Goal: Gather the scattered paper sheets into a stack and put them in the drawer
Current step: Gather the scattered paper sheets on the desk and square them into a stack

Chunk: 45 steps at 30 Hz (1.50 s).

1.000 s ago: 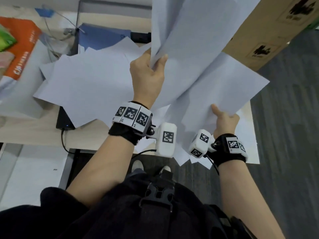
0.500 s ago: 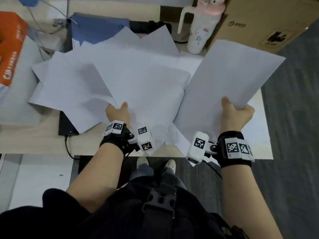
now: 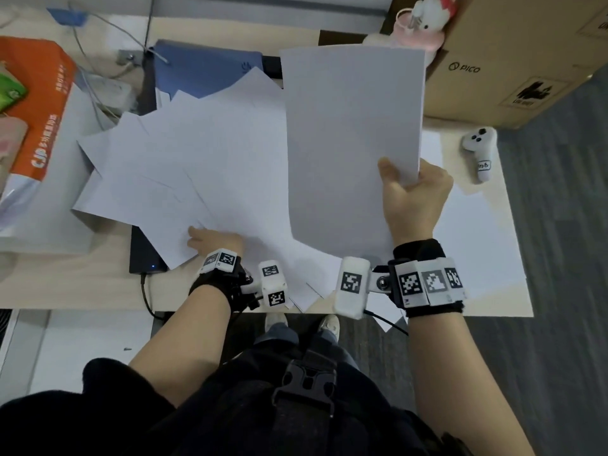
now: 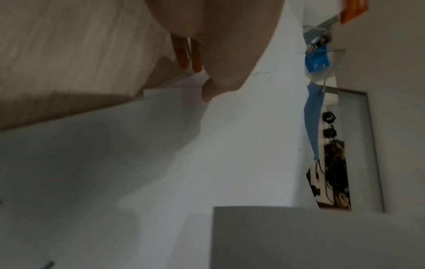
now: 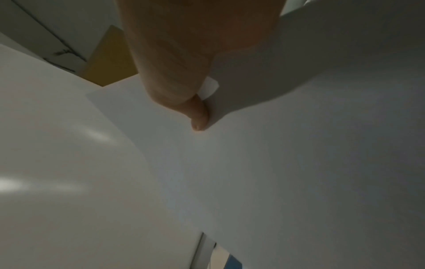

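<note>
Several white paper sheets [image 3: 197,172] lie fanned and overlapping across the desk [image 3: 82,287]. My left hand [image 3: 210,240] is low at the pile's near edge. In the left wrist view its thumb [image 4: 207,91] lies on top of a sheet and its fingers [image 4: 184,52] sit under the edge, pinching it. My right hand [image 3: 414,189] holds a raised white sheet [image 3: 353,143] by its lower right edge, thumb [image 5: 197,116] pressed on the face. That sheet stands over the right part of the pile. No drawer is in view.
An orange paper pack [image 3: 36,110] lies at the left and a blue folder [image 3: 204,70] behind the pile. A cardboard box [image 3: 510,60], a pink-and-white bottle [image 3: 421,24] and a white controller [image 3: 480,149] stand at the right. A black device [image 3: 144,258] sits under the sheets.
My left hand has come down from high up, bringing its sheets onto the pile on the desk. My right hand has risen and turned its sheet upright, closer to the middle.
</note>
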Each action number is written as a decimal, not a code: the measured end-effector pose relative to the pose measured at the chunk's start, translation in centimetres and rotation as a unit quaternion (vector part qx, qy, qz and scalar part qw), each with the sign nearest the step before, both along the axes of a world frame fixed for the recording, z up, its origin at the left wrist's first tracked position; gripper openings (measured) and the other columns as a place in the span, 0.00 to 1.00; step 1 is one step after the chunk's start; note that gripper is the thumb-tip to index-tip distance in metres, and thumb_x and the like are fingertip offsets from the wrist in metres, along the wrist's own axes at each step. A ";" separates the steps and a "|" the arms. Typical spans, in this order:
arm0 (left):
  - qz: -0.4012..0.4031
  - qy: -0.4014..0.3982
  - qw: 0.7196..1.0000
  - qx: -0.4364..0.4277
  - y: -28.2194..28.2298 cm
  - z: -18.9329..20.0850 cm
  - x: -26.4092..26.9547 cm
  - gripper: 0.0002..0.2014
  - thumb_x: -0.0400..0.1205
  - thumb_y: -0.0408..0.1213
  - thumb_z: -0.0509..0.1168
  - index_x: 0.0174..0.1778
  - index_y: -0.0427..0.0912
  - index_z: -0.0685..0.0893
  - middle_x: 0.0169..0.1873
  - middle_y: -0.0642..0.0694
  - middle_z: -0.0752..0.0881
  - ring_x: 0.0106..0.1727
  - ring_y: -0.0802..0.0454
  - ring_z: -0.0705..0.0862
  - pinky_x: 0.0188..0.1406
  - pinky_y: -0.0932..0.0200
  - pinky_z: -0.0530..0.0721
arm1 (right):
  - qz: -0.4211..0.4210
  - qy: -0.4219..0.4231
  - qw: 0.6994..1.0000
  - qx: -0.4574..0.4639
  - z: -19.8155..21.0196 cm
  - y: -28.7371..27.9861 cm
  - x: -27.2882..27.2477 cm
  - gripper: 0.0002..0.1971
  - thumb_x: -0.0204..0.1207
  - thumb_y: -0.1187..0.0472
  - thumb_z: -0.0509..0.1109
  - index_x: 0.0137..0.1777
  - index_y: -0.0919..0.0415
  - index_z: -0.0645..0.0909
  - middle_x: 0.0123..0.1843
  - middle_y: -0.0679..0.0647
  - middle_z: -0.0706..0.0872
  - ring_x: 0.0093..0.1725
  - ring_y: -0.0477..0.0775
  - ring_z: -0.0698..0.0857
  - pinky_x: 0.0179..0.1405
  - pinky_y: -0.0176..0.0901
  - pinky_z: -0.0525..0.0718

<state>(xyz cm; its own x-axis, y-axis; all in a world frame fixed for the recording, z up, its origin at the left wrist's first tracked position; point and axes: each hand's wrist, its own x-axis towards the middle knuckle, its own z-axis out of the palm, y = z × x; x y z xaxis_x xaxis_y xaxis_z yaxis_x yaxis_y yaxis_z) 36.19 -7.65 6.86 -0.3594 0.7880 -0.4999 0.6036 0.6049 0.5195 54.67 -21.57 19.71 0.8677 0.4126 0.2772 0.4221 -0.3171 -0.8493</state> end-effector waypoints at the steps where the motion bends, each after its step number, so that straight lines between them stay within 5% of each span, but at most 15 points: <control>1: -0.019 0.024 0.999 0.009 0.0 0.3 -0.1 0.31 0.78 0.23 0.61 0.77 0.38 0.61 0.74 0.36 0.65 0.72 0.39 0.69 0.68 0.51 0.67 | 0.001 0.020 1.000 0.012 0.0 0.3 0.0 0.14 0.69 0.59 0.70 0.32 0.71 0.84 0.27 0.60 0.85 0.27 0.53 0.76 0.32 0.45 0.77; 4: -0.175 0.055 0.983 -0.025 0.7 0.1 -1.0 0.32 0.75 0.37 0.69 0.75 0.40 0.67 0.75 0.38 0.61 0.75 0.38 0.61 0.68 0.45 0.70 | 0.015 0.119 0.992 0.047 -0.2 0.9 0.7 0.10 0.67 0.61 0.72 0.25 0.57 0.81 0.22 0.38 0.80 0.24 0.41 0.75 0.32 0.35 0.74; 7: -0.233 0.041 0.969 -0.073 1.4 -0.4 -1.1 0.38 0.75 0.46 0.70 0.78 0.40 0.61 0.77 0.37 0.59 0.77 0.38 0.56 0.71 0.42 0.66 | 0.033 0.189 0.981 0.027 -1.6 1.4 1.5 0.08 0.63 0.60 0.73 0.26 0.52 0.80 0.22 0.37 0.81 0.26 0.42 0.78 0.33 0.37 0.77; 11: -0.158 0.014 0.986 -0.057 2.3 -1.1 -0.8 0.46 0.73 0.45 0.74 0.80 0.37 0.54 0.78 0.36 0.59 0.78 0.37 0.57 0.74 0.44 0.63 | 0.065 0.252 0.965 -0.015 -4.3 1.8 1.7 0.05 0.59 0.59 0.74 0.28 0.56 0.81 0.22 0.39 0.82 0.25 0.42 0.79 0.31 0.35 0.77; 16: -0.115 -0.081 0.989 -0.043 3.5 -3.3 -1.1 0.32 0.74 0.42 0.70 0.74 0.45 0.66 0.64 0.46 0.81 0.70 0.43 0.69 0.65 0.52 0.69 | 0.067 0.292 0.951 -0.077 -7.5 2.8 1.4 0.11 0.61 0.62 0.78 0.26 0.56 0.77 0.18 0.38 0.79 0.21 0.38 0.76 0.24 0.30 0.74; 18: -0.113 -0.085 0.989 -0.039 3.7 -3.2 -0.5 0.31 0.75 0.42 0.71 0.73 0.44 0.68 0.66 0.44 0.78 0.70 0.43 0.70 0.62 0.56 0.69 | 0.056 0.284 0.951 -0.105 -8.6 3.1 1.5 0.16 0.68 0.66 0.78 0.25 0.56 0.75 0.19 0.39 0.78 0.19 0.36 0.74 0.23 0.30 0.74; 22: -0.114 -0.041 0.990 -0.066 4.3 -2.4 1.3 0.37 0.73 0.46 0.73 0.75 0.38 0.66 0.74 0.37 0.63 0.73 0.39 0.66 0.69 0.49 0.70 | 0.035 0.268 0.951 -0.152 -10.2 3.8 2.0 0.13 0.70 0.66 0.75 0.28 0.58 0.77 0.28 0.47 0.79 0.27 0.45 0.78 0.28 0.35 0.77; 25: -0.101 -0.066 0.989 -0.082 4.7 -2.7 2.6 0.35 0.72 0.45 0.74 0.71 0.35 0.71 0.71 0.36 0.67 0.69 0.39 0.71 0.63 0.51 0.74 | 0.033 0.257 0.950 -0.177 -11.1 4.2 2.6 0.04 0.71 0.65 0.75 0.37 0.62 0.82 0.32 0.50 0.83 0.32 0.49 0.81 0.25 0.25 0.77; 28: -0.030 -0.154 0.986 -0.053 4.7 -2.8 3.4 0.28 0.70 0.35 0.75 0.65 0.33 0.75 0.65 0.38 0.76 0.62 0.42 0.78 0.52 0.55 0.78 | 0.037 0.259 0.944 -0.203 -12.1 4.8 3.0 0.04 0.72 0.66 0.74 0.43 0.65 0.85 0.39 0.56 0.84 0.38 0.53 0.82 0.24 0.23 0.76; 32: 0.057 -0.283 0.956 -0.056 4.6 -2.7 4.1 0.32 0.75 0.23 0.68 0.74 0.34 0.63 0.64 0.39 0.77 0.57 0.47 0.78 0.60 0.57 0.77 | 0.056 0.272 0.934 -0.226 -13.0 5.4 3.6 0.12 0.73 0.67 0.73 0.55 0.72 0.83 0.47 0.58 0.84 0.46 0.54 0.82 0.40 0.38 0.78; 34: 0.026 -0.295 0.953 -0.059 4.6 -2.6 4.3 0.26 0.69 0.28 0.72 0.65 0.36 0.77 0.57 0.36 0.82 0.55 0.45 0.82 0.63 0.47 0.81 | 0.068 0.279 0.930 -0.231 -13.4 5.4 3.9 0.15 0.74 0.68 0.73 0.61 0.70 0.81 0.52 0.57 0.84 0.49 0.54 0.82 0.41 0.37 0.78; 35: -0.004 -0.296 0.953 -0.061 4.6 -2.8 4.5 0.17 0.67 0.31 0.72 0.52 0.37 0.83 0.49 0.36 0.84 0.50 0.45 0.82 0.60 0.44 0.82 | 0.075 0.279 0.928 -0.237 -13.6 5.4 4.1 0.17 0.74 0.68 0.73 0.62 0.70 0.81 0.55 0.59 0.85 0.51 0.56 0.83 0.43 0.38 0.78; 37: -0.035 -0.299 0.952 -0.060 4.3 -3.1 4.8 0.04 0.71 0.31 0.70 0.36 0.38 0.81 0.40 0.39 0.82 0.43 0.47 0.80 0.49 0.48 0.81 | 0.085 0.279 0.925 -0.243 -13.9 5.4 4.5 0.19 0.73 0.68 0.73 0.64 0.70 0.79 0.59 0.63 0.86 0.52 0.57 0.84 0.43 0.37 0.78; 40: -0.067 -0.286 0.956 -0.016 3.8 -2.5 5.6 0.05 0.80 0.28 0.60 0.41 0.41 0.76 0.43 0.42 0.78 0.45 0.51 0.76 0.47 0.55 0.75 | 0.085 0.302 0.919 -0.240 -14.3 5.3 5.2 0.24 0.73 0.68 0.74 0.68 0.72 0.75 0.62 0.63 0.85 0.51 0.54 0.82 0.39 0.31 0.79; 45: -0.098 -0.336 0.936 0.020 3.2 -0.8 6.1 0.14 0.85 0.26 0.54 0.65 0.39 0.76 0.58 0.49 0.81 0.57 0.55 0.79 0.51 0.70 0.76 | 0.062 0.364 0.908 -0.200 -14.2 5.1 6.3 0.24 0.72 0.67 0.75 0.67 0.70 0.76 0.62 0.63 0.85 0.59 0.62 0.85 0.62 0.54 0.83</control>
<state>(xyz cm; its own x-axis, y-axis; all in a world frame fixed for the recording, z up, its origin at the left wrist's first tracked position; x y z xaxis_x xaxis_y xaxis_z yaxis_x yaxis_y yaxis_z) 42.28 -4.43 6.02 0.1801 0.8286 -0.5302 0.2290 0.4888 0.8418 60.93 -16.49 5.54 0.7004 0.4617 -0.5443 -0.1512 -0.6493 -0.7454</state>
